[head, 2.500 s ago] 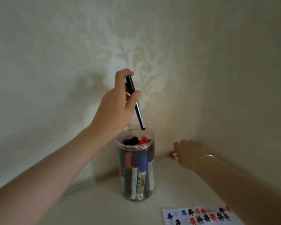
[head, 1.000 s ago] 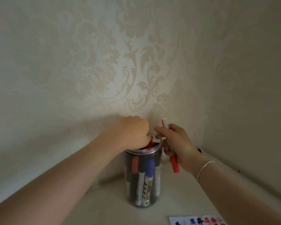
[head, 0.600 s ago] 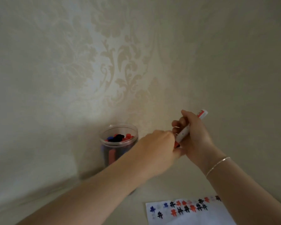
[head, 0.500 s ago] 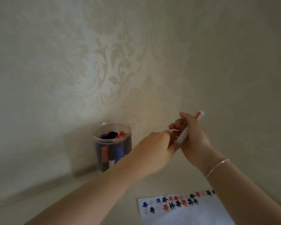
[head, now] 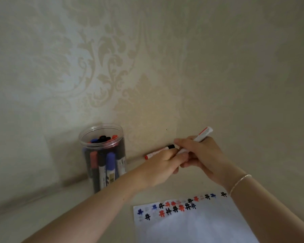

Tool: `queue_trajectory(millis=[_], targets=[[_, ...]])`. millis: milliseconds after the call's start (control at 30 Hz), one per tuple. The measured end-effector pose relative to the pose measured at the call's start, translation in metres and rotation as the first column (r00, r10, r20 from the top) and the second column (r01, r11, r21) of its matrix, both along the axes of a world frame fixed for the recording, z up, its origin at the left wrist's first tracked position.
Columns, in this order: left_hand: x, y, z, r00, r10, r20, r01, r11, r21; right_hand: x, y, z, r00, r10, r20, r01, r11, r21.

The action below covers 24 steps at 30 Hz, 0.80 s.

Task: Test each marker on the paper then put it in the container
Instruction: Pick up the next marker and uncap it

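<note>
My right hand (head: pixel 205 158) grips a white marker with a red end (head: pixel 204 133), tilted up to the right above the table. My left hand (head: pixel 162 166) meets it from the left, fingers curled round the marker's lower end, which is hidden between the two hands. A clear plastic container (head: pixel 102 135) stands at the wall to the left, holding several red, blue and black markers. The white paper (head: pixel 197 225) lies in front of the hands, with rows of red, blue and black test marks along its top.
Another marker (head: pixel 156 152), white with a red end and a black tip, lies on the table along the foot of the wall behind my left hand. Patterned walls close the corner at the back and right. A bracelet circles my right wrist.
My left hand put a black marker into the container and left it. My right hand lifted a red-ended marker from the wall's foot. Both hands came together on it, above the paper.
</note>
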<state>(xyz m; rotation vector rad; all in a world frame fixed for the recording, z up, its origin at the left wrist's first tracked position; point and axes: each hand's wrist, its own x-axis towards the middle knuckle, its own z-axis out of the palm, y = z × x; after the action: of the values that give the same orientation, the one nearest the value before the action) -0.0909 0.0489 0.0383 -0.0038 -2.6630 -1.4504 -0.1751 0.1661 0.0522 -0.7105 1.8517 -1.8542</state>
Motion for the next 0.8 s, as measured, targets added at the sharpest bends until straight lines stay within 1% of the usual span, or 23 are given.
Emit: queue_trajectory(millis=[67, 133, 200, 300, 433, 633, 800], targets=[[0.000, -0.002, -0.004, 0.996, 0.012, -0.086, -0.009, 0.999, 0.032, -0.002, 0.000, 0.002, 0.998, 0.066, 0.010, -0.066, 0.998, -0.024], [0.003, -0.005, -0.007, 0.990, 0.008, -0.142, 0.008, 0.994, 0.109, -0.001, 0.000, 0.004, 0.988, 0.153, 0.013, -0.153, 0.988, -0.019], [0.005, -0.006, -0.008, 0.984, 0.007, -0.177, 0.026, 0.982, 0.185, 0.000, 0.000, 0.006, 0.978, 0.210, 0.021, -0.209, 0.978, -0.021], [0.007, -0.003, -0.010, 0.980, 0.018, -0.196, 0.033, 0.966, 0.255, 0.001, 0.001, 0.005, 0.970, 0.242, 0.025, -0.241, 0.970, -0.039], [0.008, -0.002, -0.011, 0.988, -0.002, -0.155, 0.054, 0.941, 0.335, 0.000, 0.007, 0.003, 0.963, 0.269, 0.026, -0.267, 0.962, -0.054], [0.012, -0.003, -0.013, 1.000, -0.006, -0.028, 0.018, 0.893, 0.449, 0.000, 0.007, -0.001, 0.947, 0.320, 0.022, -0.320, 0.948, -0.002], [0.014, -0.006, -0.022, 0.998, -0.041, 0.048, 0.011, 0.865, 0.502, 0.001, 0.008, -0.004, 0.929, 0.369, 0.030, -0.370, 0.929, 0.027]])
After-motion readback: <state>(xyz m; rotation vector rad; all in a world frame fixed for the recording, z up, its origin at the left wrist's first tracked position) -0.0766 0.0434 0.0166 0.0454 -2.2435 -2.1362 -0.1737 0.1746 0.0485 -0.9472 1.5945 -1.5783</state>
